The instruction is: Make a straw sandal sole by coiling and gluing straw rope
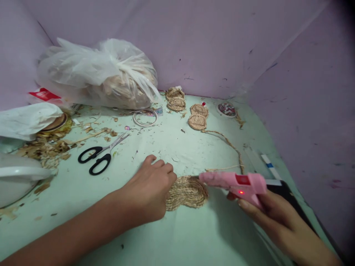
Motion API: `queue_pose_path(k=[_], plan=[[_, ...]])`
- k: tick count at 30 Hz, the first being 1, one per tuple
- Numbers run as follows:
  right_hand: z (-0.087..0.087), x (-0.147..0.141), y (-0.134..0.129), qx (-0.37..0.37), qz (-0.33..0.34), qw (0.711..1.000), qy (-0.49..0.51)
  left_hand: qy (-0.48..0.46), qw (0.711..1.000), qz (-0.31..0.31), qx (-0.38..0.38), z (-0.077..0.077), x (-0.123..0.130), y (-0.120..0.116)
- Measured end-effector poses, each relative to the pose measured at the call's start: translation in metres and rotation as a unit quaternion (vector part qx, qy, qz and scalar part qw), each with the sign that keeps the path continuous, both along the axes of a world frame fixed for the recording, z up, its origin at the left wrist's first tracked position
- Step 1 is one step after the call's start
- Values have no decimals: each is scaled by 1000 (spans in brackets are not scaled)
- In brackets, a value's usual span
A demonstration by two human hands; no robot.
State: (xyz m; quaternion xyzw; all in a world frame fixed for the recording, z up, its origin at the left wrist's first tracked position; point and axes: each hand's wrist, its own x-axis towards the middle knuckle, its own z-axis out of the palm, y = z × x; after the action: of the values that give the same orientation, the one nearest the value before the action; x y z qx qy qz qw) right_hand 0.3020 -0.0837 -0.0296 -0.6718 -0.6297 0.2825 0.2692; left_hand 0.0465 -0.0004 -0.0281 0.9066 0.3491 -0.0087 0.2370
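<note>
A coiled, woven straw piece (187, 193), shaped like a shoe sole, lies flat on the green cloth. My left hand (154, 188) is closed over its left end, with the fingers curled and that end hidden under them. My right hand (277, 218) grips a pink hot glue gun (231, 180) by the handle, its small red light lit. The gun's nozzle points left and is at the upper right edge of the straw piece; I cannot tell whether it touches. A braided straw cord (234, 146) runs behind the gun.
Black-handled scissors (104, 153) lie left of centre, blades partly apart. Behind are a tape roll (145, 117), two smaller straw pieces (198, 117) and a dish of beads (226, 109). A stuffed plastic bag (102, 74) rests against the wall; straw scraps (55, 147) litter the left.
</note>
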Motion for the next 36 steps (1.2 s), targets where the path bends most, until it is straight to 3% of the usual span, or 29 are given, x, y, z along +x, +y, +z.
queue_pose_path(k=[6, 8, 12, 14, 16, 18, 20, 22, 29, 36], plan=[[-13, 2, 37, -27, -151, 964, 216, -3, 1000, 2, 11, -1, 0, 0], [-21, 9, 55, -24, -184, 960, 209, 0, 1000, 0, 12, 0, -1, -1], [-27, 21, 69, -20, -204, 976, 69, 10, 1000, 7, 4, 3, -1, -4], [-20, 15, 58, 25, -166, 980, -109, 12, 1000, 20, 5, 4, 1, -7], [-10, -2, 42, 147, -116, 956, -226, 16, 999, 44, 21, 4, 3, -12], [-3, -26, 26, 209, 12, 962, -174, 20, 997, 70, 38, 2, 6, -18], [-2, -49, 17, 169, 150, 964, -138, 25, 995, 88, 42, -1, 10, -24], [-7, -64, 16, 145, 198, 962, -120, 30, 994, 95, 36, -5, 13, -27], [-31, -71, 22, 144, 222, 960, -88, -2, 995, 103, 1, -8, 16, -28], [-36, -75, 14, 189, 190, 960, -78, -41, 994, 96, 27, -11, 10, -34]])
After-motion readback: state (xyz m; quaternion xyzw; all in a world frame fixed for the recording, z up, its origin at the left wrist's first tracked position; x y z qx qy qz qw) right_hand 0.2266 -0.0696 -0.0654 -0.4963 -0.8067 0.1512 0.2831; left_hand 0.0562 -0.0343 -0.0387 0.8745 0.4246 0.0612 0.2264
